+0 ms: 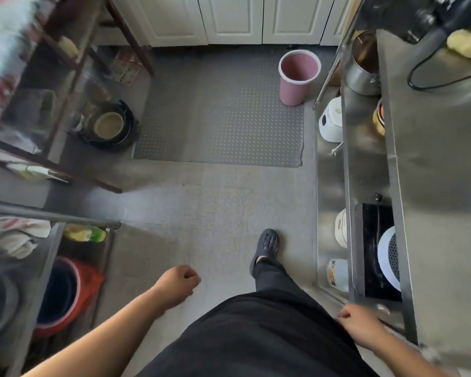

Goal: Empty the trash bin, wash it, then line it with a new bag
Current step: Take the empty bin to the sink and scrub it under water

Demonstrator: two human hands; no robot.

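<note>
Both hands hang low in front of the body with nothing in them: the left hand (178, 281) is curled into a loose fist over bare floor, and the right hand (358, 323) is likewise curled, its knuckles just beside the edge of the steel counter (441, 164) on the right. Ahead, well apart from both hands, the bin (298, 77) stands upright on the far right corner of the mat (220, 131), close to the white cabinet doors (229, 17). It is a round, slightly tapered pink plastic tub with a white rim, and its inside looks bare, with no bag showing. A gray clog (267, 247) on one foot steps forward on the speckled gray floor, below black trousers. Between the person and the bin the floor is open; the mat is gray with a raised diamond-plate pattern and rounded corners. Under the counter, shiny steel shelves hold a white rice cooker (331, 121), a steel pot (363, 66), a bottle (337, 274) and a black cooktop (373, 251). A black cable (446, 74) loops over the counter top. On the left, a dark-framed rack shelters a round black pan (109, 126), and lower down a red basin (65, 295) sits under a steel frame, all somewhat blurred.
</note>
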